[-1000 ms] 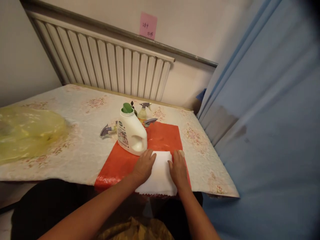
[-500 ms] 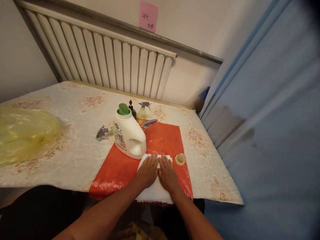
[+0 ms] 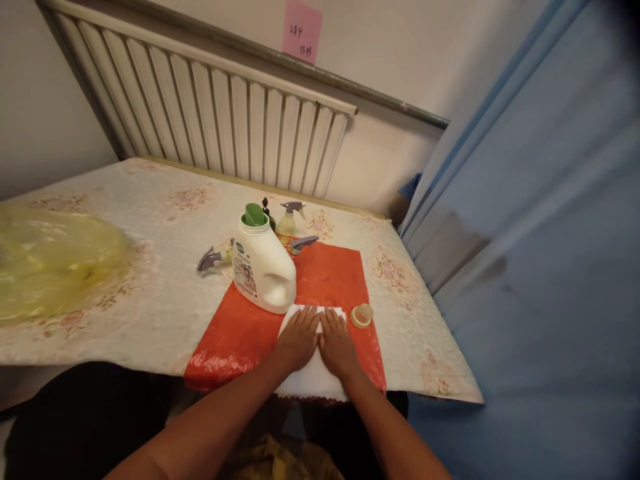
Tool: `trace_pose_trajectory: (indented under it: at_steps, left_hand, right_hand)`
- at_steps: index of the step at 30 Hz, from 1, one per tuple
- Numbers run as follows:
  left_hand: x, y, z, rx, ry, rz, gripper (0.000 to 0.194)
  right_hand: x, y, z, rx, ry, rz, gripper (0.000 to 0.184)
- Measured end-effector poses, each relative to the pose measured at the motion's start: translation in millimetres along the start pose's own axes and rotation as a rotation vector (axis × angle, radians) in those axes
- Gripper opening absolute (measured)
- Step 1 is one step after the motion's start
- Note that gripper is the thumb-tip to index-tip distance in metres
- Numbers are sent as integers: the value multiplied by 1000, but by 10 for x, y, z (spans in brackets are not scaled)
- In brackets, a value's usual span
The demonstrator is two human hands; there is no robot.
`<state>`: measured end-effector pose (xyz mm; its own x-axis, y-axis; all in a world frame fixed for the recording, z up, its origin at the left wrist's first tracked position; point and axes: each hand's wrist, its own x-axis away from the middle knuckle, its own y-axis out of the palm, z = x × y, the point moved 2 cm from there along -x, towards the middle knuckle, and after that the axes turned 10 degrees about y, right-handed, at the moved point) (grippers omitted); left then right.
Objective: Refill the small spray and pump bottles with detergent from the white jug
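A white cloth (image 3: 315,378) lies flat on a glossy red sheet (image 3: 327,270) at the table's front edge. Both palms rest on it side by side: my left hand (image 3: 300,339) and my right hand (image 3: 337,343), fingers stretched forward near its far edge. Just beyond my left hand stands a big cream-coloured jug (image 3: 267,270), upright and uncapped, with a green piece (image 3: 255,215) in its mouth. To the right of my right hand sits a small translucent cap (image 3: 361,315) on the red sheet.
Behind the jug are a spray bottle (image 3: 289,219), a dark pump bottle (image 3: 269,212) and a grey-handled tool (image 3: 304,244). Another grey spray head (image 3: 210,259) lies left of the jug. A yellow plastic bag (image 3: 60,260) covers the table's left end. A blue curtain (image 3: 525,267) hangs at right.
The view has shifted slightly. Both hands stay flat on the white cloth, and nothing on the table has visibly moved.
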<state>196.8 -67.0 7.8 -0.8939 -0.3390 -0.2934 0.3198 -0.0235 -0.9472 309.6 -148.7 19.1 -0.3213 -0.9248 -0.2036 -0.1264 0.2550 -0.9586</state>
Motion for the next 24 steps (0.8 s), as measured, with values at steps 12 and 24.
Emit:
trace_pose_trajectory:
  at_steps: [12,24]
  left_hand:
    - [67,-54,45,-29,16,-23,52]
    - [92,35,38,-28,9,37,49]
  right_hand:
    - [85,12,-33,37,1,7,54]
    - [93,51,-4,42,-38,38,54]
